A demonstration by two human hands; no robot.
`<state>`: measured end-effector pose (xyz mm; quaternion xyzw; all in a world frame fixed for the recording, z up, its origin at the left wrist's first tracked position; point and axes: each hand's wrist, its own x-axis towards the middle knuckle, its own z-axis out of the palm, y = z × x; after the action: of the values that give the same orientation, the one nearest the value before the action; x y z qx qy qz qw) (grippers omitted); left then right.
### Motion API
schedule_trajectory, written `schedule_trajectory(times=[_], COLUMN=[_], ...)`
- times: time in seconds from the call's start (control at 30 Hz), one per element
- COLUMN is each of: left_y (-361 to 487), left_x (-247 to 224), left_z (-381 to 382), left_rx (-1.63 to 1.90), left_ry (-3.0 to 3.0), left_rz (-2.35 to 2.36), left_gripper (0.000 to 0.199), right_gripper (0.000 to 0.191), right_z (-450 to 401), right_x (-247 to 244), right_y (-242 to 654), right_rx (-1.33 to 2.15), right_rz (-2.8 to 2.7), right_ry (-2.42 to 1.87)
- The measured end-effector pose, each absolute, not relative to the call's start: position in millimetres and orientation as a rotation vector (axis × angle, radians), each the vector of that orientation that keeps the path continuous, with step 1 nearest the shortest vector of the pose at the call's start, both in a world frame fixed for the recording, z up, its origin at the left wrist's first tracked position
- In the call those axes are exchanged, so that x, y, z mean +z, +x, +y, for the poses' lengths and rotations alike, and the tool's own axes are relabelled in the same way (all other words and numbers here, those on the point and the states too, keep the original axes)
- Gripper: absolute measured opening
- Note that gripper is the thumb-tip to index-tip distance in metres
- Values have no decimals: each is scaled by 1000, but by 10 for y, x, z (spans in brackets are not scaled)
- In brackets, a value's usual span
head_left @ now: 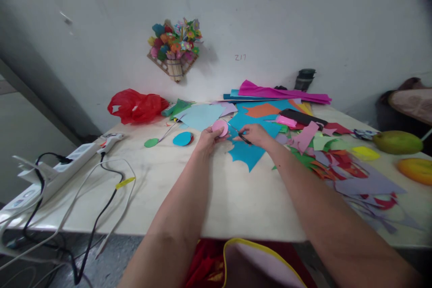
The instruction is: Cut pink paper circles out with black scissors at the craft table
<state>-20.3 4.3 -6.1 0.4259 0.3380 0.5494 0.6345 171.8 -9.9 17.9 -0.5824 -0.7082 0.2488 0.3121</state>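
Between the fingers of my left hand (209, 139) is a pink paper circle (220, 128), held up over the table. My right hand (253, 134) grips a pair of scissors (244, 138) with dark handles, whose blades point left toward the circle's edge. Whether the blades touch the paper I cannot tell. Beneath both hands lies a blue paper sheet (248, 157) with scalloped cut edges. Left of my left hand are a blue paper circle (182, 138), with a bit of red showing under it, and a green paper circle (151, 143).
Paper scraps (347, 166) and a black phone-like object (303, 118) lie to the right, near a green mango-like fruit (398, 142). A red plastic bag (138, 105) sits back left. A power strip (57, 175) with cables occupies the left edge.
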Motion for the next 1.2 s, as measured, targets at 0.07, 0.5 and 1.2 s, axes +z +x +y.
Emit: schedule_trajectory(times=[0.07, 0.5, 1.2], left_y=[-198, -174, -141], left_x=[-59, -75, -83], left_z=[30, 25, 14], left_rx=[1250, 1252, 1234], left_ry=[1003, 1070, 1157], left_rz=[777, 734, 862], left_gripper=[23, 33, 40], right_gripper=[27, 21, 10], right_z=[-97, -81, -100], right_x=[179, 162, 141], right_y=[1704, 1686, 1472], right_rx=[410, 514, 763], right_rz=[-1957, -2175, -1585], right_ry=[-1614, -1551, -1097])
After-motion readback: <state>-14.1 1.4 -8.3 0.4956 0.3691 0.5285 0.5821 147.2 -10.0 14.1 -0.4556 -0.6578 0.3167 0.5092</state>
